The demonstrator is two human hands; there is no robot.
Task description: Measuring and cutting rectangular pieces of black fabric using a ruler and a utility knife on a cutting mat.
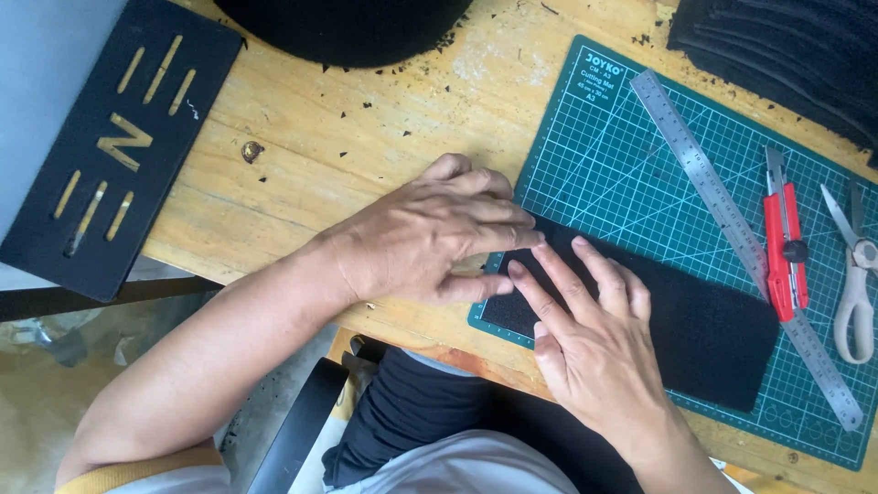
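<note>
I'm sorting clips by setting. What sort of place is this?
Probably a small craft workshop. A green cutting mat lies on a worn wooden table, with a steel ruler, a red utility knife and scissors beside the black felt piece.

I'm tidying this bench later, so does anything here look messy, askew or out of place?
Small black scraps are scattered over the wooden table, mostly near the top. The steel ruler lies diagonally across the green cutting mat. Both hands, left hand and right hand, press flat on the black foam piece.
</note>
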